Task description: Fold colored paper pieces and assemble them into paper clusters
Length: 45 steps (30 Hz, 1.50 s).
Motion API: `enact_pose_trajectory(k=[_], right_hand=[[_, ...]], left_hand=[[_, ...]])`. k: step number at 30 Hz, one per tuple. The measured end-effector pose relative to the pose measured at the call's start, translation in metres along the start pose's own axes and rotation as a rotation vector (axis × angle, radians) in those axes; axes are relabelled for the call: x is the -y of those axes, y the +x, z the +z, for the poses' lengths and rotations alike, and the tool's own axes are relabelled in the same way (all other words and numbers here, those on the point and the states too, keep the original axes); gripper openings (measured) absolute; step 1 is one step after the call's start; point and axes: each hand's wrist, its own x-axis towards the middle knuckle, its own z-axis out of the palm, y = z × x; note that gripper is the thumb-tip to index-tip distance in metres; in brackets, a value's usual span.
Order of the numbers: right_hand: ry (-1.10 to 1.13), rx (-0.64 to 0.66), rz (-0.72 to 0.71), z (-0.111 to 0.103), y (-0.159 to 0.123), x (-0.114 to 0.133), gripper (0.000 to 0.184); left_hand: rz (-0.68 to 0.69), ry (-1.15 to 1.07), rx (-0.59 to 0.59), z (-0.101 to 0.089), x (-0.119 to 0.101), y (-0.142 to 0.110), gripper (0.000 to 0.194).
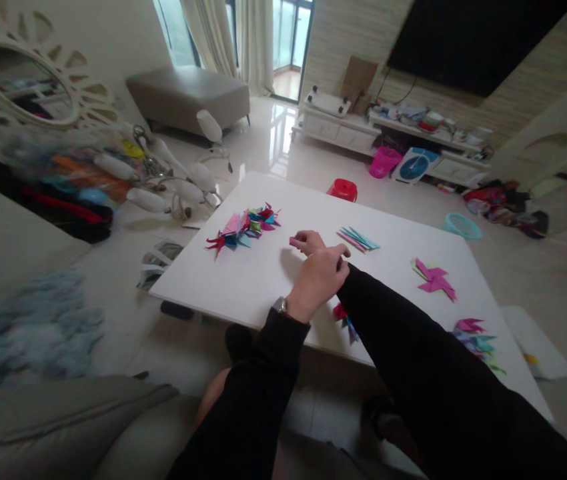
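My right hand (309, 241) reaches over the white table (203, 273), its fingers pinching a small folded piece of pink paper (294, 241). Crossing over that wrist is my left hand (317, 280), with a watch (280, 305) on it; its curled fingers are at the cuff of my black right sleeve (393, 320) and seem to grip it. Beyond my hands lies a bundle of blue and pink folded paper strips (358, 239). Colourful paper cranes (243, 230) cluster at the left. Partly hidden by my right arm are more red and blue folded papers (346, 320).
At the table's right lie a magenta paper pinwheel (434, 279) and another group of folded papers (478, 341). A red stool (343, 189) stands past the far edge. A lamp with several white shades (188, 192) is close to the left corner.
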Motion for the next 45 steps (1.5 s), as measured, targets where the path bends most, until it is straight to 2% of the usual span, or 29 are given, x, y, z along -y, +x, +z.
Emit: enact_pose_trajectory(k=[1, 2, 5, 7, 10, 12, 15, 18, 21, 25, 27, 31, 34, 39, 45], right_hand=[[0.187, -0.076, 0.031, -0.017, -0.022, -0.006, 0.023], [0.345, -0.076, 0.061, -0.036, -0.046, -0.013, 0.025], [0.470, -0.090, 0.143, -0.093, -0.125, -0.035, 0.027], [0.693, -0.153, 0.258, -0.124, -0.176, -0.049, 0.027], [0.915, -0.282, 0.350, -0.153, -0.232, -0.065, 0.027], [0.962, -0.348, 0.340, -0.161, -0.251, -0.074, 0.028], [0.970, -0.386, 0.298, -0.166, -0.260, -0.082, 0.026], [0.906, -0.321, 0.250, -0.171, -0.259, -0.085, 0.020], [0.706, -0.242, 0.179, -0.181, -0.259, -0.086, 0.014], [0.347, -0.206, 0.038, -0.193, -0.264, -0.088, 0.006], [0.231, -0.198, -0.044, -0.198, -0.267, -0.088, 0.004], [0.155, -0.197, -0.133, -0.202, -0.271, -0.086, 0.005], [0.206, -0.239, -0.108, -0.202, -0.273, -0.085, 0.005], [0.301, -0.322, -0.028, -0.199, -0.273, -0.084, 0.024], [0.213, -0.337, -0.117, -0.195, -0.268, -0.078, 0.020]], left_hand=[[-0.009, 0.006, 0.001, 0.002, -0.001, 0.001, 0.021], [-0.014, 0.010, 0.002, 0.005, -0.002, 0.001, 0.020], [-0.008, 0.000, 0.024, 0.017, -0.006, 0.002, 0.019], [-0.002, -0.012, 0.055, 0.030, -0.009, 0.003, 0.019], [0.008, -0.025, 0.108, 0.055, -0.016, 0.002, 0.018], [0.001, -0.069, 0.152, 0.073, -0.019, 0.002, 0.017], [-0.049, -0.175, 0.221, 0.094, -0.024, 0.004, 0.016], [-0.126, -0.322, 0.310, 0.107, -0.028, 0.007, 0.028], [-0.226, -0.548, 0.422, 0.114, -0.031, 0.011, 0.043], [-0.343, -0.761, 0.506, 0.126, -0.033, 0.015, 0.048], [-0.352, -0.788, 0.506, 0.133, -0.032, 0.017, 0.049], [-0.325, -0.767, 0.507, 0.144, -0.031, 0.017, 0.033], [-0.320, -0.749, 0.479, 0.148, -0.030, 0.015, 0.030], [-0.293, -0.694, 0.421, 0.147, -0.026, 0.013, 0.031], [-0.270, -0.649, 0.422, 0.141, -0.026, 0.013, 0.031]])
